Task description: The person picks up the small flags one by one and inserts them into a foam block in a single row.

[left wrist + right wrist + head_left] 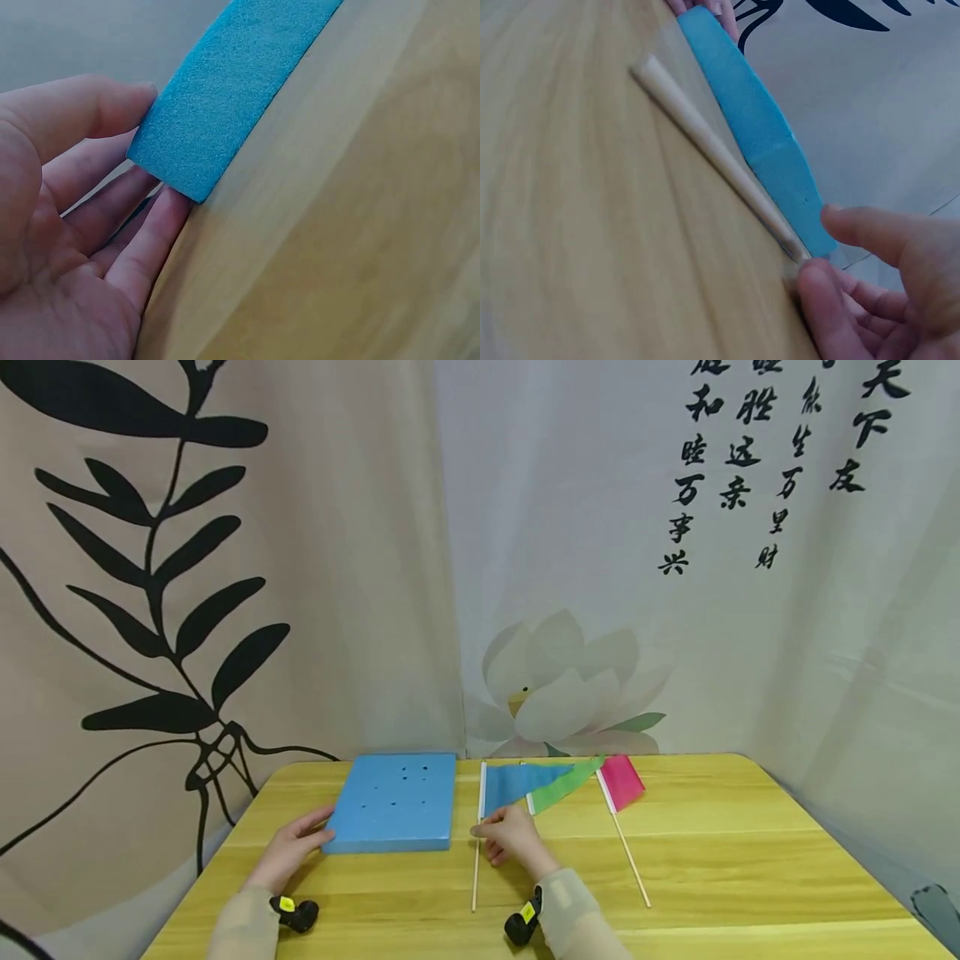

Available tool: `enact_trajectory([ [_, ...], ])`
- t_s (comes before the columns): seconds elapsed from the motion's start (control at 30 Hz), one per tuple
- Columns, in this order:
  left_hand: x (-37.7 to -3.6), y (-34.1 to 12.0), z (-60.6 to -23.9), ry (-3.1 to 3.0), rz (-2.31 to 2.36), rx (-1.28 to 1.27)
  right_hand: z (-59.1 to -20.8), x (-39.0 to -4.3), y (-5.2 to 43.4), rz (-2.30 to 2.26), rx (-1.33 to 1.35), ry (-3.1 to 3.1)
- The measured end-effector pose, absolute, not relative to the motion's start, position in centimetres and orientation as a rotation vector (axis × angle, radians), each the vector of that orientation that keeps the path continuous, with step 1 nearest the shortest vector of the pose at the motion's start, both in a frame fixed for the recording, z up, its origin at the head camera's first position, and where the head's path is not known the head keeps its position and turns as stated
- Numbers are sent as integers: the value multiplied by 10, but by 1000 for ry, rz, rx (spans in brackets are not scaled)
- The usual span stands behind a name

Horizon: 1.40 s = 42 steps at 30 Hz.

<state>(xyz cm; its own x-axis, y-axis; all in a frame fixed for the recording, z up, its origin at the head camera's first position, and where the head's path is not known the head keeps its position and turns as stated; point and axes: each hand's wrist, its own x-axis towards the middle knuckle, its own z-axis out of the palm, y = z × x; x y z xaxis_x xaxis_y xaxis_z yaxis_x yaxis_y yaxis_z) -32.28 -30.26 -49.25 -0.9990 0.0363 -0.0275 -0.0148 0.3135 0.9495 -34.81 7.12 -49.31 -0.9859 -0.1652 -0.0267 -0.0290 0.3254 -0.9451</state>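
Note:
A blue foam board (393, 822) with several small holes in its top lies flat on the wooden table. My left hand (288, 847) rests at its near left corner. In the left wrist view the thumb (112, 105) touches the upper edge, while the other fingers lie along the side. My right hand (513, 839) is at the stick (476, 881) of a blue flag (513, 783), just below the cloth. In the right wrist view a fingertip is right at the stick (705, 142), and the thumb (855, 229) stands apart from it.
A green triangular flag (562, 789) lies partly under the blue one. Right of it is a pink flag (622, 782) on a slanting stick (633, 864). Behind the table (750, 860) hangs a printed curtain (360, 568).

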Motion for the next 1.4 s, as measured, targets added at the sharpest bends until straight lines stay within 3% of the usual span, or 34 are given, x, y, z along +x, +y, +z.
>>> enact_trajectory([
  [0.97, -324, -301, -497, 2492, 1802, -5, -489, -341, 55, -1309, -254, 2916],
  [1.4, -323, -302, -494, 2497, 1798, -29, -487, -345, 65, -1583, -268, 2729],
])
